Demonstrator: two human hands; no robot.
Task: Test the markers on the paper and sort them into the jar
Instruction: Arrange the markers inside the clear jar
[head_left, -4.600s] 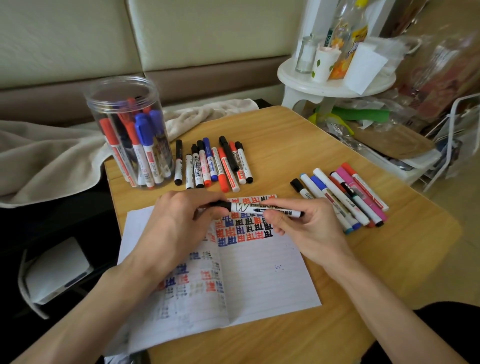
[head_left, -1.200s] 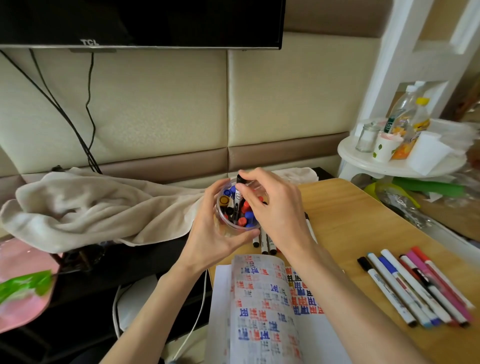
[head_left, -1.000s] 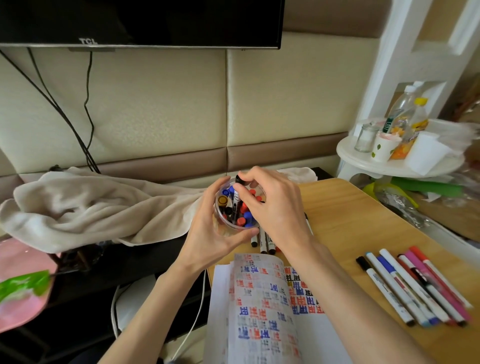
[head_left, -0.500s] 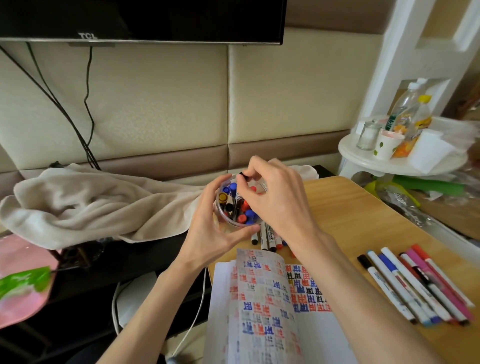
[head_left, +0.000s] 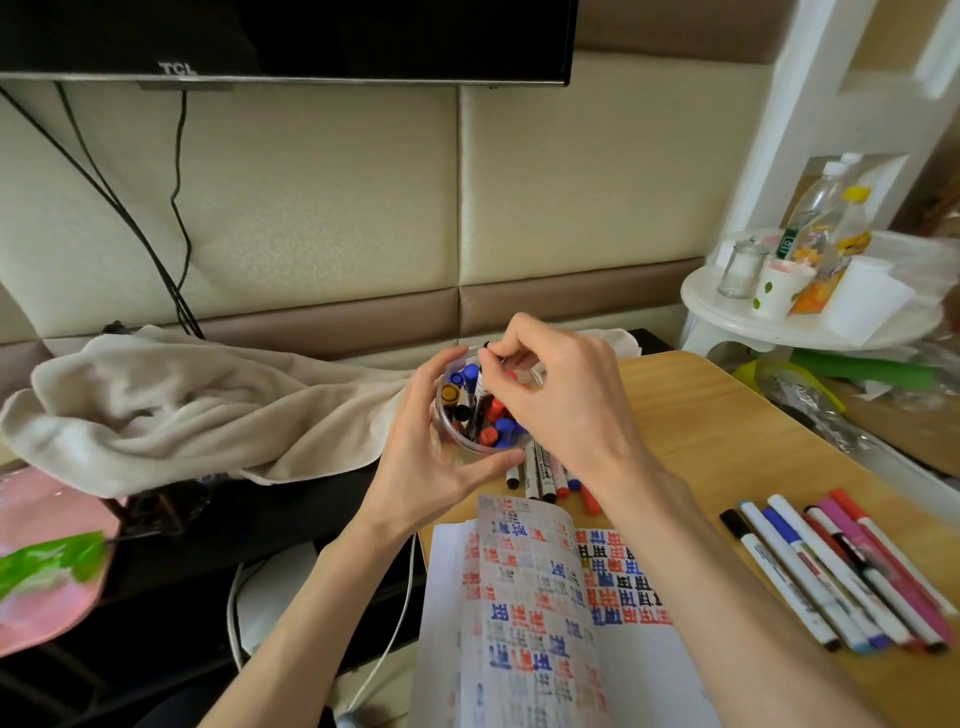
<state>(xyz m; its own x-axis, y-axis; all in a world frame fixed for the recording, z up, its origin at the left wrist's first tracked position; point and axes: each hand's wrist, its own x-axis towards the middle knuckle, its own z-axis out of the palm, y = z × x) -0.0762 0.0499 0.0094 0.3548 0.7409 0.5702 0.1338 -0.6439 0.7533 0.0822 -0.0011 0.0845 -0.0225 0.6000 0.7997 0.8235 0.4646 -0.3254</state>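
Both hands meet at the jar. The left hand (head_left: 431, 457) wraps its fingers and thumb round the clear jar (head_left: 451, 441), apparently to steady it with its mouth turned toward the viewer. The right hand (head_left: 566, 400) pinches the top of a black-capped marker (head_left: 480, 389) between thumb and fingertips, with its lower end among the stored markers (head_left: 493, 421). The marker is probably a tested one being filed.

Just behind the jar, a short row of markers (head_left: 540, 470) lies on the wooden table (head_left: 727, 431). A second group of markers (head_left: 831, 571) lies well apart to the right, presumably sorted or waiting. The paper (head_left: 545, 597), covered in red, blue and black test marks, lies nearest the person.

A beige blanket (head_left: 182, 410) is heaped left of the table below a padded wall (head_left: 311, 208), a television (head_left: 311, 36) and hanging cables (head_left: 176, 208). A white stand (head_left: 727, 301) at right carries bottles (head_left: 831, 228).
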